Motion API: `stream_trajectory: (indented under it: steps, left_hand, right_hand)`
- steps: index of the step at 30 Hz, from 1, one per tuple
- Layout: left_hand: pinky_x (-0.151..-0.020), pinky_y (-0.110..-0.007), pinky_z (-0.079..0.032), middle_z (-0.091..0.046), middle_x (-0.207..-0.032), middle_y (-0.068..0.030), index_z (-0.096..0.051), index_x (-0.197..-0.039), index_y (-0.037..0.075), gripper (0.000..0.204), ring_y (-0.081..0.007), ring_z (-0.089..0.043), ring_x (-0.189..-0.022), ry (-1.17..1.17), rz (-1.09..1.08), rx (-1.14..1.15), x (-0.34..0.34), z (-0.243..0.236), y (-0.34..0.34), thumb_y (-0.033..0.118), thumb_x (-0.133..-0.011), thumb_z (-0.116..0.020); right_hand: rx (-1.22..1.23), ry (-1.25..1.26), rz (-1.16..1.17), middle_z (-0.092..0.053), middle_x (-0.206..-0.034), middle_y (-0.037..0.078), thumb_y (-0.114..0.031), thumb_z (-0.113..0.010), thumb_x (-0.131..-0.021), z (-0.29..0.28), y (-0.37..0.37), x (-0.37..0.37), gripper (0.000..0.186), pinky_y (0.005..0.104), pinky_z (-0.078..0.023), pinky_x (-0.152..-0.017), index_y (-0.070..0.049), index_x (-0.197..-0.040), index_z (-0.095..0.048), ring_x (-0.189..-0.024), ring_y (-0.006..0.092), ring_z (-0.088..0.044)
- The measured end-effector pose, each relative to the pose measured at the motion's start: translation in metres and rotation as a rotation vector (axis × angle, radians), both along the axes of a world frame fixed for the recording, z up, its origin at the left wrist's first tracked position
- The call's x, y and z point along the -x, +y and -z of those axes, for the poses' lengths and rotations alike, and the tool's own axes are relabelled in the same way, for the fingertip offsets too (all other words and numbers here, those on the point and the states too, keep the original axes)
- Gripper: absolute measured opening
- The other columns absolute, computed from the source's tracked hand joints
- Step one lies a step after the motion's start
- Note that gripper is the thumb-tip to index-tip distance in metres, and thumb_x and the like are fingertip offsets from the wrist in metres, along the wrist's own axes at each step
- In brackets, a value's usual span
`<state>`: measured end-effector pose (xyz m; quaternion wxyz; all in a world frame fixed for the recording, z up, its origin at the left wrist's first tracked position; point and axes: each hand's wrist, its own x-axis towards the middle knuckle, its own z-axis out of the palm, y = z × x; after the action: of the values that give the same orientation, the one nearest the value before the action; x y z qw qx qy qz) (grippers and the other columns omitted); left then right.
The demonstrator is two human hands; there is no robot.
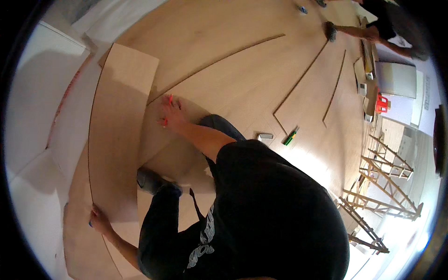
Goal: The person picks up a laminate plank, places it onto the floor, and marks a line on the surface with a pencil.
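A long wood-look floor plank lies on top of the laid floor at the left, beside the wall. My left hand is at the plank's outer edge near its lower end, fingers curled. A small blue bit shows at those fingers, too small to name. My right hand rests low over the floor just right of the plank. Out from under it, on two sides, stick the red ends of a thin red stick-like thing, its middle hidden by the hand. My knees are bent on either side of my arms.
A green utility knife and a small pale box lie on the floor. Dark gaps run between boards. Another person works at the upper right. Beyond are a red tool, cartons and wooden trestles. A white wall bounds the left.
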<state>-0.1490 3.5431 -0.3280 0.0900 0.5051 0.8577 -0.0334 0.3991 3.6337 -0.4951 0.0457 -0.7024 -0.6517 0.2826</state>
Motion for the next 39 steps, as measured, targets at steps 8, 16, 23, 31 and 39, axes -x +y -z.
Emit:
stream_trajectory:
  steps: [8, 16, 23, 31, 39]
  left_hand:
    - [-0.073, -0.05, -0.054, -0.074, -0.096, -0.021, -0.074, -0.106, 0.005, 0.065, -0.0402, -0.07, -0.088, -0.031, -0.061, 0.062, -0.035, -0.025, 0.004, 0.061, -0.102, -0.041]
    - [-0.079, -0.051, -0.053, -0.074, -0.099, -0.0183, -0.075, -0.108, 0.009, 0.062, -0.0407, -0.069, -0.094, 0.009, -0.118, 0.094, -0.035, -0.018, -0.001, 0.059, -0.102, -0.04]
    - [-0.073, -0.05, -0.05, -0.072, -0.089, -0.0184, -0.074, -0.099, 0.005, 0.063, -0.0384, -0.068, -0.084, -0.104, -0.117, 0.032, -0.005, 0.008, -0.005, 0.061, -0.1, -0.045]
    - [-0.063, -0.051, -0.047, -0.069, -0.076, -0.0208, -0.073, -0.093, 0.001, 0.063, -0.0398, -0.066, -0.071, -0.052, -0.114, 0.022, -0.025, -0.008, 0.012, 0.06, -0.099, -0.05]
    - [-0.068, -0.051, -0.05, -0.071, -0.085, -0.0212, -0.074, -0.1, 0.005, 0.056, -0.0418, -0.068, -0.079, -0.055, -0.083, 0.031, -0.023, 0.002, -0.01, 0.055, -0.101, -0.048]
  right_hand:
    - [-0.158, -0.092, -0.052, -0.027, -0.163, 0.015, -0.044, -0.07, -0.091, 0.023, 0.043, -0.154, 0.069, 0.0529, -0.015, -0.124, -0.01, -0.145, -0.043, -0.151, 0.0342, -0.022]
    - [0.167, -0.244, 0.071, -0.029, -0.162, 0.015, -0.046, -0.075, -0.086, -0.012, 0.054, -0.309, 0.086, 0.0533, -0.02, -0.123, -0.015, -0.153, -0.031, -0.149, 0.0366, -0.029]
    - [0.103, -0.438, 0.0, -0.03, -0.16, 0.022, -0.03, -0.073, -0.086, 0.005, 0.058, -0.259, 0.084, 0.0625, -0.02, -0.118, -0.008, -0.154, -0.029, -0.147, 0.0361, -0.032]
    - [-0.066, -0.236, -0.542, -0.029, -0.164, 0.01, -0.041, -0.058, -0.096, -0.002, 0.01, -0.053, 0.067, 0.0584, -0.012, -0.124, -0.012, -0.153, -0.038, -0.153, 0.0294, -0.023]
    - [0.177, -0.371, -0.674, -0.032, -0.163, 0.01, -0.027, -0.071, -0.086, -0.035, 0.042, -0.168, 0.073, 0.0523, -0.016, -0.125, -0.018, -0.151, -0.039, -0.15, 0.0265, -0.029]
